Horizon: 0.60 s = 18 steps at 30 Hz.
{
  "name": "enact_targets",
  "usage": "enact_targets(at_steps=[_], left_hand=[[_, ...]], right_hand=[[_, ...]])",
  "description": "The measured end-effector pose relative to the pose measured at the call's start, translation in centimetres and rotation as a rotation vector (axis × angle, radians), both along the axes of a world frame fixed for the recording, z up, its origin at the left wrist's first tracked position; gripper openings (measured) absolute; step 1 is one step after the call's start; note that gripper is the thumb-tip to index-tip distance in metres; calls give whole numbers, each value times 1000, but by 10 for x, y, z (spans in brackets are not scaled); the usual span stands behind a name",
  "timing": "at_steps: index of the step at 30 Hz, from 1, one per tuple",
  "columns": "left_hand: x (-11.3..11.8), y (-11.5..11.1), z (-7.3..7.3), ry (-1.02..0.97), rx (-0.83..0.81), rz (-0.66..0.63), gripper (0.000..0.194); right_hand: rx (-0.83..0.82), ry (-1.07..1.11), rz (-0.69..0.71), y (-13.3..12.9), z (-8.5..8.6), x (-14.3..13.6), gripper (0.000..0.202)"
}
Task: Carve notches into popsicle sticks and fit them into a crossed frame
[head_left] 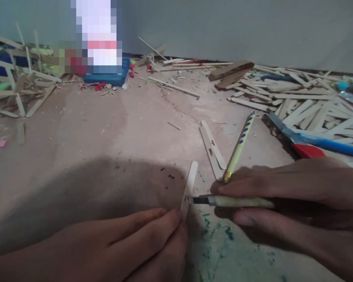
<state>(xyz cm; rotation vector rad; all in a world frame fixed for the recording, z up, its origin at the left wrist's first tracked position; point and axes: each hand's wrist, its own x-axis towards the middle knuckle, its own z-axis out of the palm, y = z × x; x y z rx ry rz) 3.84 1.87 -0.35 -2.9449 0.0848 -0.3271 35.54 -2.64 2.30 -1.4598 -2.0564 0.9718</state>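
My left hand pins the lower end of a pale popsicle stick to the table, its fingers closed together. In my right hand is a small carving chisel, gripped by its wooden handle between thumb and fingers. The dark metal blade points left and its tip touches the stick near a small mark about midway. Just beyond lie two popsicle sticks side by side, each with a small dark slot. A yellow-green pencil with purple dots rests close to my right fingers.
A large pile of popsicle sticks covers the back right. Before it lies a metal-bladed tool with red and blue parts. A stick structure stands at left. A blue base sits against the back, beneath a blurred bright patch. Wood scraps dot the table.
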Motion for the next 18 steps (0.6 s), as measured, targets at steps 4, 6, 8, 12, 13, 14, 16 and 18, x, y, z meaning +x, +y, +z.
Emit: enact_targets(at_steps=[4, 6, 8, 12, 13, 14, 16, 18], left_hand=[[6, 3, 3, -21, -117, 25, 52], [8, 4, 4, -65, -204, 53, 48], [11, 4, 4, -98, -256, 62, 44], [13, 5, 4, -134, -286, 48, 40], [13, 5, 4, -131, -288, 45, 40], [12, 5, 4, -117, -284, 49, 40], [12, 6, 4, -111, -282, 61, 39], [11, 5, 2, -119, -279, 70, 37]], right_hand=[[-48, 62, 101, 1, 0, -2, 34], [28, 2, 118, -1, -3, 1, 30], [112, -75, 132, -3, -6, 5, 28], [136, -120, 134, -3, -3, 8, 31], [136, -131, 138, -2, -1, 6, 32], [142, -136, 129, -2, 1, 4, 32], [181, -143, 92, -1, 4, -2, 27], [214, -142, 27, -1, 4, -6, 24]])
